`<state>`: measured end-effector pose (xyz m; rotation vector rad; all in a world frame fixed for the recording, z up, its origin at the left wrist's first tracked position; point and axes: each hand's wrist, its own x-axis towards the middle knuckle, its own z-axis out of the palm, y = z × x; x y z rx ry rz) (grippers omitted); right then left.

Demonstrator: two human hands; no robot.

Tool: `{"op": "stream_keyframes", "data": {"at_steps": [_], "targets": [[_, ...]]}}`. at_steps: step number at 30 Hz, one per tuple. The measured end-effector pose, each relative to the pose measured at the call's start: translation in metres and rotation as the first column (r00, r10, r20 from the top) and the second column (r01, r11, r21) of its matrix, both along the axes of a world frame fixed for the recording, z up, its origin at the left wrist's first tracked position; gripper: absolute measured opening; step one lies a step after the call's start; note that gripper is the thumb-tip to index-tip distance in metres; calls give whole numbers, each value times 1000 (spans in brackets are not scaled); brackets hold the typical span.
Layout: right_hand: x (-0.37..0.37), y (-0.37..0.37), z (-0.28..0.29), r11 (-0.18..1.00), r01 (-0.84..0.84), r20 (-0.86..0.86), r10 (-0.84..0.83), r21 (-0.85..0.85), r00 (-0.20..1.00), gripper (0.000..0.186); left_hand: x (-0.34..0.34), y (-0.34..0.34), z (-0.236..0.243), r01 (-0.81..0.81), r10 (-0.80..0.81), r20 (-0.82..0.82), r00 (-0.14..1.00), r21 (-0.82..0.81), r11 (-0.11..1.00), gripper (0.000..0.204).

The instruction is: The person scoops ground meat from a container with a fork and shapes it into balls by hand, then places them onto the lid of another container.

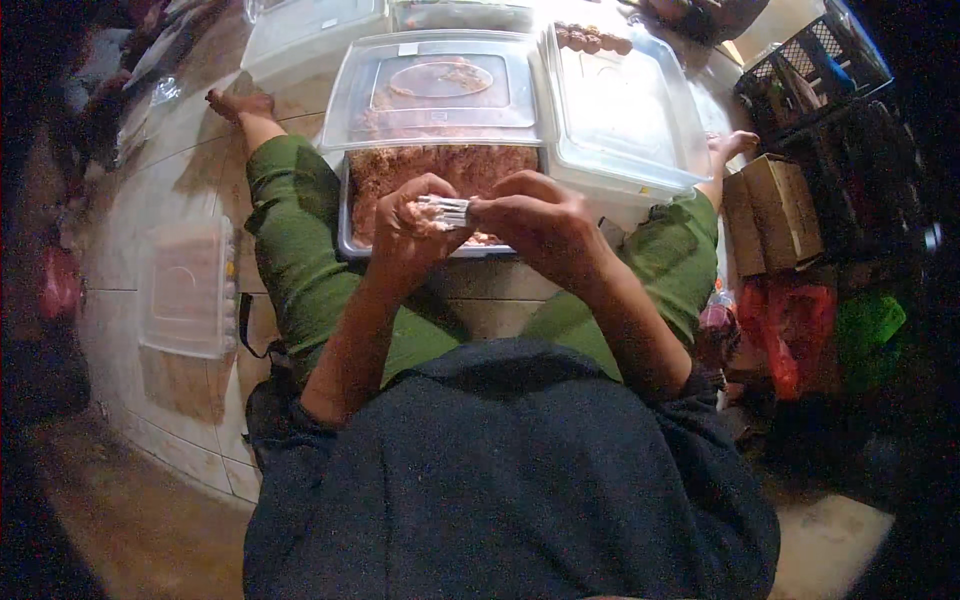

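Several thin white sticks (448,211), clamped in the fingers of left hand (405,228) and right hand (545,218) above the open plastic tub (347,220), could scatter into it if either grip loosens.

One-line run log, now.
left hand: holding thin pale sticks | right hand: holding their ends | below: tub of reddish-brown mix, clear lid over far part

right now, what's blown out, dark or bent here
Head view: glare whitens the clear container at upper right, corners sink into black, noise speckles the dark shirt, floor tiles bow near the rim; left hand and right hand look fairly clear.
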<state>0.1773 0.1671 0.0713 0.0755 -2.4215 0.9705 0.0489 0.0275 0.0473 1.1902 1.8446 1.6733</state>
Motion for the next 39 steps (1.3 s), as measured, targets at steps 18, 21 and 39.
{"op": "stream_keyframes", "data": {"at_steps": [18,21,39], "targets": [[2,10,28,986,0,-75,13,169,997,25,-2,-2,-17,-59,43,-391,920,-31,998,26],[1,8,19,986,-44,59,35,158,998,19,-3,-2,-14,-111,47,-647,761,-58,992,29],[3,-19,-26,984,150,-44,-155,-94,987,19,-3,2,-19,11,-9,-54,999,50,999,27]]}}
